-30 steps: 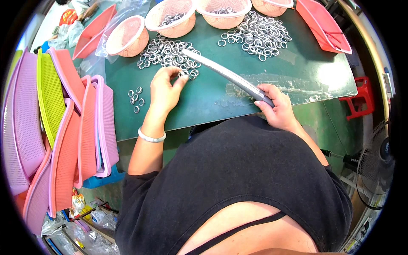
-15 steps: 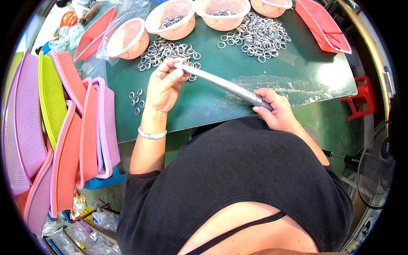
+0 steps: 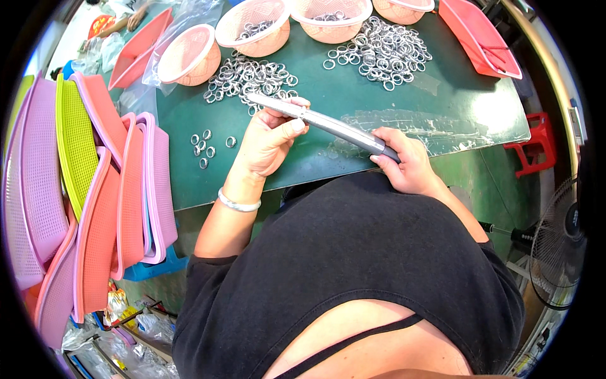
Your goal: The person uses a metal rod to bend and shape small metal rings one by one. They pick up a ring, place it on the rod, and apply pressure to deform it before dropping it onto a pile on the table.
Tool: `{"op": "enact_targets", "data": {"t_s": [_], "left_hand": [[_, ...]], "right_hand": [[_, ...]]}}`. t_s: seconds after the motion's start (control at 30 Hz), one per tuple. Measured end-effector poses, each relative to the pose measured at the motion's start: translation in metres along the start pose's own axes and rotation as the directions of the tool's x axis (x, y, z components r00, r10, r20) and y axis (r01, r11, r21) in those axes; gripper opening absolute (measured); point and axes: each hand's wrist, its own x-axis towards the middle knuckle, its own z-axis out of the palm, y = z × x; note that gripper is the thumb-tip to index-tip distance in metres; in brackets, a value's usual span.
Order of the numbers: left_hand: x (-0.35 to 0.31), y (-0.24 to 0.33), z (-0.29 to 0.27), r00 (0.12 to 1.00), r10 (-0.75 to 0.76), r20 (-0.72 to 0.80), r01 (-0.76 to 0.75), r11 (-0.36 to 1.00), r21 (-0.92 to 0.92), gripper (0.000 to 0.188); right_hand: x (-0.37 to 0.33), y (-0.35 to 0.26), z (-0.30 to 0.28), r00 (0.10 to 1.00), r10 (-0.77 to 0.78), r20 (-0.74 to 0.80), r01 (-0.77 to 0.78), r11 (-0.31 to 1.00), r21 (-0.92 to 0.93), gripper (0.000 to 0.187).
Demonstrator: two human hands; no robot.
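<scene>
My right hand (image 3: pixel 409 161) is closed around the dark handle of a tapered metal ring mandrel (image 3: pixel 341 129), which slants up to the left across my front. My left hand (image 3: pixel 273 142) pinches a small silver ring (image 3: pixel 302 114) around the mandrel's shaft; the fingers partly hide it, and the thin tip sticks out beyond them. Behind that hand lies a pile of silver rings (image 3: pixel 237 79) on the green table (image 3: pixel 328 164). To its left sit several loose rings (image 3: pixel 202 148), with a single ring (image 3: pixel 231 142) slightly apart from them.
Pink baskets (image 3: pixel 189 57), some holding rings, line the table's far side. A larger ring pile (image 3: pixel 391 54) lies at back right, beside a red tray (image 3: pixel 483 41). Stacked plastic baskets (image 3: pixel 98 227) crowd the left. A red stool (image 3: pixel 536 145) and a fan (image 3: pixel 558 243) stand right.
My left hand has slid from the mandrel's tip toward its handle, moving right and nearer. The single ring on the table now shows. My right hand has barely moved.
</scene>
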Motion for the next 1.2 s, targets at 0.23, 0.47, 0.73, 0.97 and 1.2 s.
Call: {"op": "enact_targets", "data": {"t_s": [0.23, 0.47, 0.73, 0.97, 1.2], "left_hand": [[-0.001, 0.001, 0.004, 1.000, 0.008, 0.000, -0.008, 0.999, 0.035, 0.035], [0.004, 0.002, 0.014, 0.999, 0.033, -0.023, -0.033, 0.999, 0.000, 0.031], [0.034, 0.031, 0.017, 0.963, 0.236, -0.130, -0.248, 0.965, -0.089, 0.018], [0.097, 0.096, -0.046, 0.703, 0.698, -0.134, -0.322, 0.480, 0.816, 0.027], [0.090, 0.071, -0.031, 0.718, 0.688, 0.108, -0.020, -0.134, 0.991, 0.024]], "right_hand": [[-0.002, 0.002, -0.001, 0.999, -0.038, -0.023, 0.038, 0.999, -0.009, 0.036], [-0.003, 0.004, -0.001, 0.999, -0.030, -0.046, 0.030, 1.000, 0.002, 0.035], [-0.005, 0.004, -0.006, 0.989, 0.086, -0.124, -0.073, 0.992, 0.103, 0.032], [-0.015, 0.014, -0.007, 0.971, 0.206, -0.121, -0.179, 0.963, 0.200, 0.029], [-0.014, 0.015, -0.007, 0.959, 0.253, -0.127, -0.213, 0.941, 0.263, 0.028]]}}
